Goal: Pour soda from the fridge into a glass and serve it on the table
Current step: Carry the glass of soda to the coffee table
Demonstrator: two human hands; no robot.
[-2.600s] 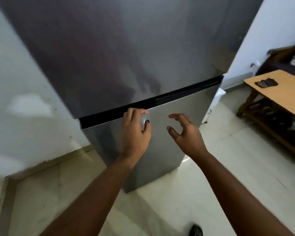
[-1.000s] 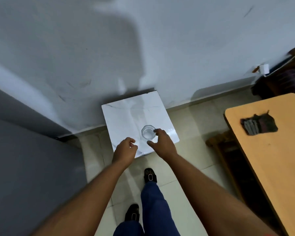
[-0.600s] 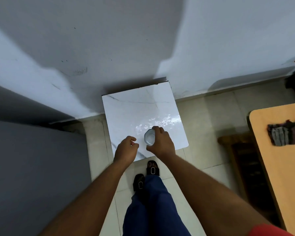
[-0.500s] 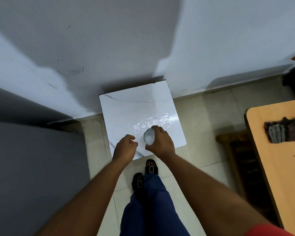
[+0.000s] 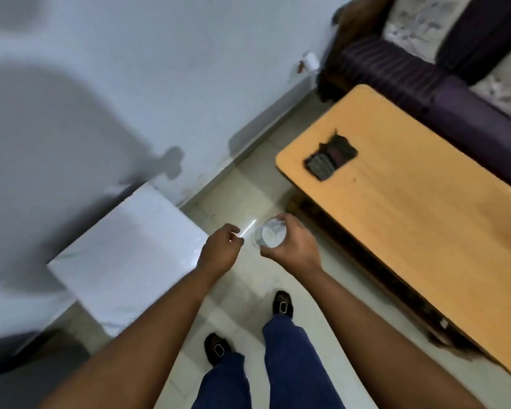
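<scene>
My right hand (image 5: 291, 245) is wrapped around a clear empty glass (image 5: 270, 235), held upright in the air over the tiled floor, between the white stand and the wooden table. My left hand (image 5: 220, 250) hovers just left of the glass with its fingers curled in and nothing in it. The wooden table (image 5: 419, 231) stretches along the right, its near corner a short way right of the glass. The fridge shows only as a grey edge (image 5: 15, 370) at the bottom left. No soda bottle is in view.
A white marble-topped stand (image 5: 124, 258) sits against the wall to the left. A dark folded cloth (image 5: 331, 157) lies near the table's far end. A dark sofa (image 5: 425, 63) stands behind the table. My feet are on the tiled floor (image 5: 242, 196).
My right hand has lifted the glass off the white stand and carried it right, over the floor toward the table. My view has turned right; the left hand has followed alongside.
</scene>
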